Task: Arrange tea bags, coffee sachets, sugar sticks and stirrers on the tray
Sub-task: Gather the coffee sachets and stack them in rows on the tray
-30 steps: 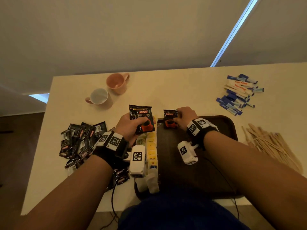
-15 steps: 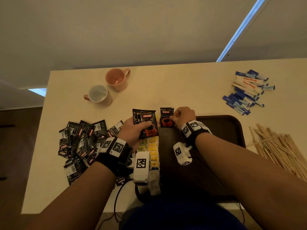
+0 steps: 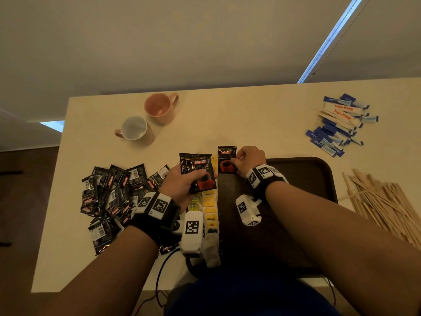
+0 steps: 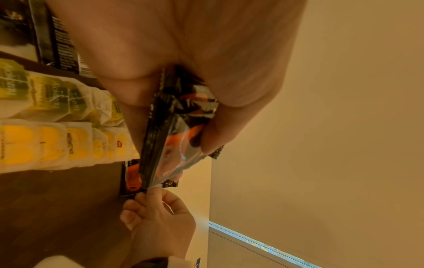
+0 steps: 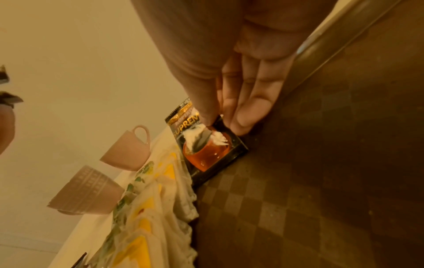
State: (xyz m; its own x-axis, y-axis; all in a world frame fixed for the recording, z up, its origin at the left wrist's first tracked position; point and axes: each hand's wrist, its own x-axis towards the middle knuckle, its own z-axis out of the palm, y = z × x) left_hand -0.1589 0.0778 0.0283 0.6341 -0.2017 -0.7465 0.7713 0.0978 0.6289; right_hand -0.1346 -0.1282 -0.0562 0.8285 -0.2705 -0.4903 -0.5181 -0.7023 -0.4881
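The right hand (image 3: 249, 161) pinches one small black coffee packet with an orange cup picture (image 3: 227, 162) between thumb and fingertips (image 5: 241, 121). The packet stands up tall on the far left corner of the dark brown plastic tray (image 3: 319, 176), its long side pointing up, just past the fingertips and touching the row of white and yellow tea bags (image 3: 209, 204).

The left hand (image 3: 182, 185) is curled round a thick bunch of the same black coffee packets (image 3: 197, 172), thumb on the front. That bunch is right beside the right hand's fingers, on their left, and stands up tall too.

I think the right hand is closer, so it can let go and reach left for the next packet.
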